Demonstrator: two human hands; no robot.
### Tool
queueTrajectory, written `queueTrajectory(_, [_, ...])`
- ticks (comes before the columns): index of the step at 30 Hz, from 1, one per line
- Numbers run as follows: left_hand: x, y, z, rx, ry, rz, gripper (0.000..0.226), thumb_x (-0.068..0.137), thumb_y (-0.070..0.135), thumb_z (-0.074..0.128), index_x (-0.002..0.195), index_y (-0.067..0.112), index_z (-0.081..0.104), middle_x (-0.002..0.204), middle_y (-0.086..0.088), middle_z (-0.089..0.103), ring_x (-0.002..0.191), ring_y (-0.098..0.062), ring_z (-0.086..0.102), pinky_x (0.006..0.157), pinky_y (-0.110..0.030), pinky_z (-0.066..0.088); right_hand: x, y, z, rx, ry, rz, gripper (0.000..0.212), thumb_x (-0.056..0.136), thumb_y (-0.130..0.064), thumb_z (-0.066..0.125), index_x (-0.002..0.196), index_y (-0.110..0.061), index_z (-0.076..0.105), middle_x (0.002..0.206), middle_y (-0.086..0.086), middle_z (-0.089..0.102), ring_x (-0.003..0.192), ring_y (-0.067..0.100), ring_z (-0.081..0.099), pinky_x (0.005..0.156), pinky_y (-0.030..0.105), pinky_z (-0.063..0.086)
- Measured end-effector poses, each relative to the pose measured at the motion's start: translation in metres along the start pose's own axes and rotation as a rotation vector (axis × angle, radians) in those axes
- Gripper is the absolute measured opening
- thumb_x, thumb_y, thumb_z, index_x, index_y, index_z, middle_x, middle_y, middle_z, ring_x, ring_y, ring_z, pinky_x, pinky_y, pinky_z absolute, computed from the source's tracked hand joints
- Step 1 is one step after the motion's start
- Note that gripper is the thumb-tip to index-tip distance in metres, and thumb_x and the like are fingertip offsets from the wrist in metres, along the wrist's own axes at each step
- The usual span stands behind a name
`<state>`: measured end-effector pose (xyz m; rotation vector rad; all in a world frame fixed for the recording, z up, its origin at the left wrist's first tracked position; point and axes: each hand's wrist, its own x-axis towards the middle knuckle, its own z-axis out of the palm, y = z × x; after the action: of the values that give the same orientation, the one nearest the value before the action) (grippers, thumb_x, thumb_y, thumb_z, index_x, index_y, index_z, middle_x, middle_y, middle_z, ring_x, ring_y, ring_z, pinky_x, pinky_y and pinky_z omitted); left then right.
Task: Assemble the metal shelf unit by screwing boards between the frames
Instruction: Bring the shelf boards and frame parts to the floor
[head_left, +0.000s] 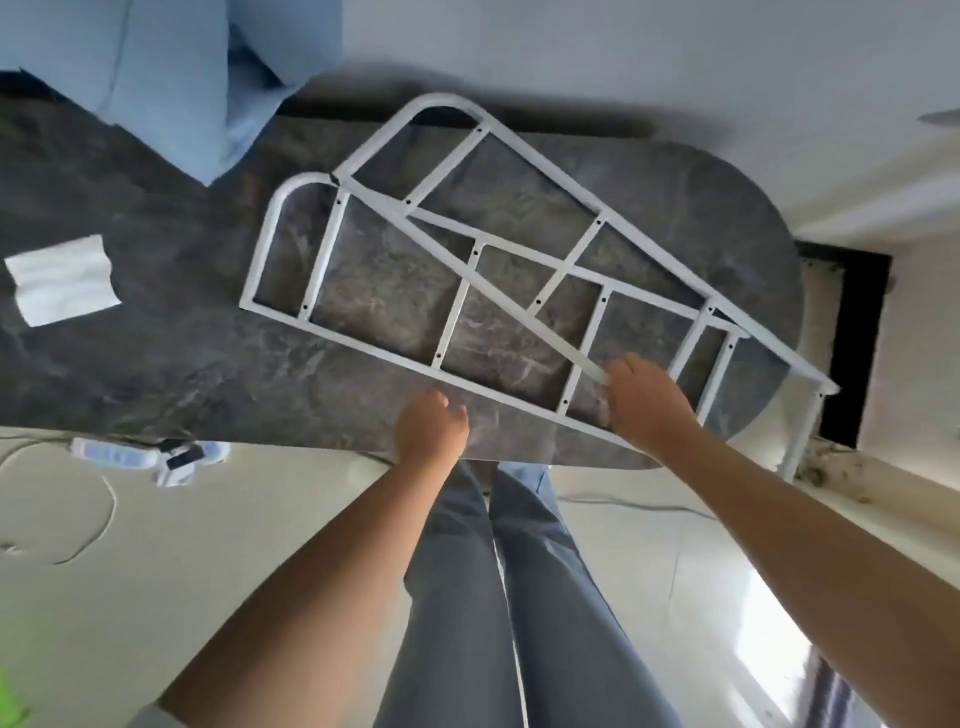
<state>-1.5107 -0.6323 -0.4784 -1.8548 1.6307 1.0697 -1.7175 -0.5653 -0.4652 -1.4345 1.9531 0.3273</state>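
On the table (156, 332), right hand (647, 402) gripping frames (457, 291) (two, crossed)

Soft daylight is filling your view; glare is shining off the floor (769, 613) below your right hand (647, 400), and edges are bending and blurring with wide-angle distortion.

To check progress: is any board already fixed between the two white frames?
No: the two white frames lie overlapping on the dark table, with no board between them.

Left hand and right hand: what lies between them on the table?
In the head view, between the left hand and right hand runs the near rail of a white metal frame over dark table.
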Motion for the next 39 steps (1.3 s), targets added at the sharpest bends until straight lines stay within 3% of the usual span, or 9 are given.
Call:
queueTrajectory(5, [0.021, 0.023, 0.038, -0.269, -0.128, -0.180, 0.046, 0.095, 0.036, 0.046, 0.106, -0.006, 0.062, 0.111, -0.018, 0.065, 0.101, -0.035, 0.062, 0.088, -0.038, 0.050, 0.010, -0.002, 0.011, 0.034, 0.033, 0.007, 0.020, 0.095, -0.013, 0.040, 0.108, -0.001, 0.050, 0.110, 0.014, 0.052, 0.095, 0.030, 0.053, 0.074, 0.032, 0.039])
queueTrajectory(9, [0.031, 0.033, 0.061, -0.315, -0.007, -0.256, 0.054, 0.092, 0.045, 0.048, 0.107, -0.005, 0.062, 0.110, -0.019, 0.065, 0.103, -0.033, 0.061, 0.084, -0.035, 0.047, 0.017, 0.003, 0.019, 0.025, 0.019, -0.016, 0.017, 0.093, -0.013, 0.043, 0.104, -0.001, 0.049, 0.105, 0.014, 0.053, 0.090, 0.031, 0.055, 0.071, 0.032, 0.038])
queueTrajectory(15, [0.026, 0.040, 0.067, -0.515, 0.161, -0.373, 0.041, 0.089, 0.029, 0.052, 0.112, -0.004, 0.058, 0.114, -0.019, 0.062, 0.105, -0.033, 0.058, 0.074, -0.032, 0.041, 0.010, 0.007, 0.010, 0.018, 0.050, -0.017, 0.016, 0.096, -0.023, 0.039, 0.088, -0.010, 0.042, 0.085, 0.008, 0.050, 0.075, 0.030, 0.054, 0.061, 0.032, 0.036])
queueTrajectory(19, [0.004, 0.028, 0.052, -0.683, 0.259, -0.436, 0.041, 0.089, 0.025, 0.053, 0.118, -0.004, 0.054, 0.118, -0.017, 0.060, 0.108, -0.032, 0.056, 0.083, -0.034, 0.043, -0.004, -0.003, -0.003, -0.098, 0.065, -0.059, 0.023, 0.098, -0.024, 0.034, 0.103, -0.005, 0.046, 0.098, 0.011, 0.057, 0.082, 0.033, 0.058, 0.060, 0.032, 0.035])
queueTrajectory(21, [-0.005, 0.014, 0.046, -0.803, 0.273, -0.362, 0.035, 0.087, 0.021, 0.056, 0.110, -0.006, 0.057, 0.108, -0.017, 0.063, 0.097, -0.031, 0.063, 0.085, -0.036, 0.048, -0.013, -0.011, -0.008, -0.139, 0.039, -0.057, 0.024, 0.099, -0.022, 0.033, 0.108, -0.003, 0.044, 0.103, 0.014, 0.058, 0.088, 0.035, 0.059, 0.061, 0.033, 0.034])
queueTrajectory(25, [-0.031, -0.018, 0.033, -0.933, 0.265, -0.215, 0.021, 0.087, 0.015, 0.062, 0.072, 0.002, 0.054, 0.073, -0.013, 0.062, 0.051, -0.007, 0.062, 0.073, -0.042, 0.056, -0.037, -0.032, -0.015, -0.177, 0.049, -0.059, 0.023, 0.097, -0.020, 0.035, 0.110, -0.003, 0.044, 0.106, 0.017, 0.061, 0.093, 0.038, 0.060, 0.070, 0.037, 0.043])
queueTrajectory(28, [-0.055, -0.050, 0.022, -0.821, 0.326, -0.167, 0.022, 0.085, 0.018, 0.065, 0.075, 0.000, 0.058, 0.078, -0.023, 0.066, 0.072, -0.033, 0.067, 0.071, -0.041, 0.054, -0.059, -0.057, -0.011, -0.211, 0.035, -0.123, 0.020, 0.096, -0.018, 0.036, 0.106, -0.003, 0.045, 0.102, 0.018, 0.062, 0.092, 0.039, 0.061, 0.073, 0.038, 0.046])
queueTrajectory(34, [-0.117, -0.140, 0.000, -0.678, 0.484, -0.198, 0.027, 0.087, 0.021, 0.058, 0.084, -0.005, 0.065, 0.085, -0.018, 0.068, 0.085, -0.031, 0.061, 0.069, -0.027, 0.038, -0.100, -0.138, 0.012, -0.305, -0.005, -0.307, 0.028, 0.097, -0.022, 0.032, 0.114, -0.002, 0.043, 0.108, 0.018, 0.060, 0.095, 0.038, 0.060, 0.073, 0.036, 0.045])
queueTrajectory(39, [-0.170, -0.226, 0.011, -0.846, 0.717, -0.342, 0.020, 0.085, 0.012, 0.059, 0.070, -0.001, 0.059, 0.068, -0.010, 0.057, 0.069, -0.025, 0.049, 0.056, -0.018, 0.022, -0.145, -0.219, 0.059, -0.394, 0.021, -0.518, 0.032, 0.098, -0.024, 0.030, 0.114, -0.001, 0.046, 0.106, 0.017, 0.061, 0.094, 0.036, 0.061, 0.071, 0.034, 0.044])
